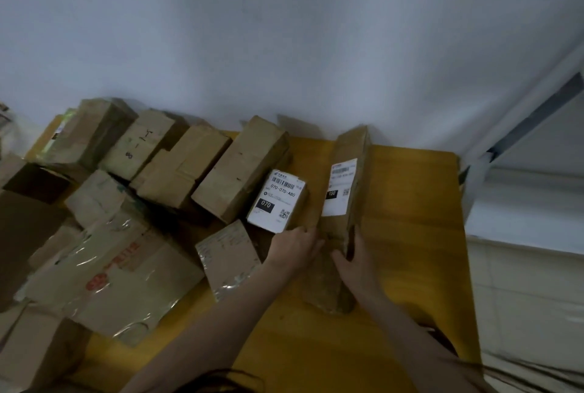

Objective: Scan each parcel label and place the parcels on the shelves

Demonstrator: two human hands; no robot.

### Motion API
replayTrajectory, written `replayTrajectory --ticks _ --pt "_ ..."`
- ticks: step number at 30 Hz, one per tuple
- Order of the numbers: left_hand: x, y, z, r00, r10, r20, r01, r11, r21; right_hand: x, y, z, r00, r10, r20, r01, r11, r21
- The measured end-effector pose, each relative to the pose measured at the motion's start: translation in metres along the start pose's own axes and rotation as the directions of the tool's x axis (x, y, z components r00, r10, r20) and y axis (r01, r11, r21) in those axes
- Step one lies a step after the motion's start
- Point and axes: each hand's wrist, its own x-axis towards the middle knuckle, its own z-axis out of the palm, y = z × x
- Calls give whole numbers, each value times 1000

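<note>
Dozens of cardboard parcels (104,209) crowd the left half of the yellow table (410,250), stacked loosely against the wall, so anything nudged leftward could knock the pile out of order. Largest of the near ones is a tape-wrapped carton with red print (117,279), its glossy film likely slippery.

Standing apart on the bare right side is the long narrow parcel (349,184), tilted up on one long edge with its white label (339,187) facing left. Both hands are at its near end: the left hand (295,250) lies flat with fingers straight against its left face, the right hand (358,261) wraps loosely round the right edge — a steadying hold, I judge, not a firm one. Tipped like this, it could topple onto the small parcel marked 070 (278,201) just beside it.

No scanner shows in view. Dim light and blur leave the long label's barcode unreadable here — a misread seems possible.
</note>
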Motion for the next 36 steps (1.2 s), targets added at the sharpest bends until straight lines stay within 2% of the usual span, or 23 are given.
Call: replayTrajectory --ticks 6,9,12,15,19,23,27,36 --pt "6 10 7 995 -51 83 54 998 -31 -21 9 -20 999 -4 -52 8 997 76" --pt "5 16 11 994 -61 86 72 990 -123 -26 13 -28 999 33 -33 -27 988 155" --pt "2 22 14 995 -67 72 86 952 -294 -27 14 -37 997 66 30 -72 957 281" --pt "-1 25 9 996 -82 19 81 868 -490 -30 11 -43 993 75 95 -108 905 412" --pt "-11 29 -10 998 -63 -30 28 752 -658 -37 1 -47 997 10 74 -45 875 483" --pt "-24 33 -26 1000 7 5 0 532 -847 -49 -13 -56 996 -75 54 38 868 495" --pt "-35 39 -33 998 48 46 24 387 -922 -62 -24 -64 992 -121 40 85 864 497" --pt "-76 43 -59 988 154 17 -11 177 -984 -100 -43 -65 979 -202 -38 194 848 493"
